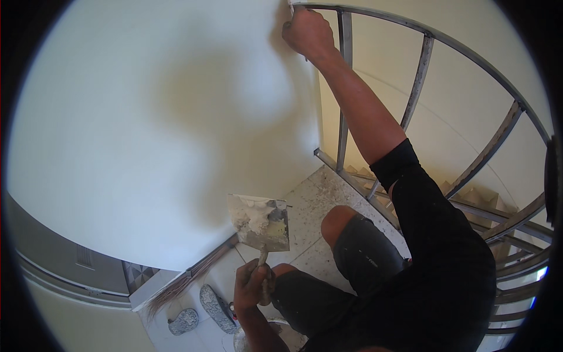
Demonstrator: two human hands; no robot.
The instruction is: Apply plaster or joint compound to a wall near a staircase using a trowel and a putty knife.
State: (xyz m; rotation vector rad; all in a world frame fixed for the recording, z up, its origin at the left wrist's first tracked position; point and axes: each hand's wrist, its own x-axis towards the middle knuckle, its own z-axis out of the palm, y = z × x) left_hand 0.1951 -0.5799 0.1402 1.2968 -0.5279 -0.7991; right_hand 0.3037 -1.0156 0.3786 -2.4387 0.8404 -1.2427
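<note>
My left hand (253, 283) is closed around the handle of a square-plated plaster trowel (274, 243), held low beside my left knee. A lump of whitish plaster (253, 216) lies on its plate. My right arm stretches up and forward. At its end my right hand (308, 34) is closed against the corner of the pale wall (117, 117), beside the top end of the metal railing (426, 30). A small dark tip shows below the right fist, but most of what it grips is hidden behind the fingers.
The curved railing bounds the right side, with stairs (478, 199) beyond it. Crumbs of debris (325, 190) litter the tiled floor by the wall. At the lower left are a bristle broom (190, 280) and two grey slippers (183, 321). A whitish round container (287, 335) is partly hidden near my left forearm.
</note>
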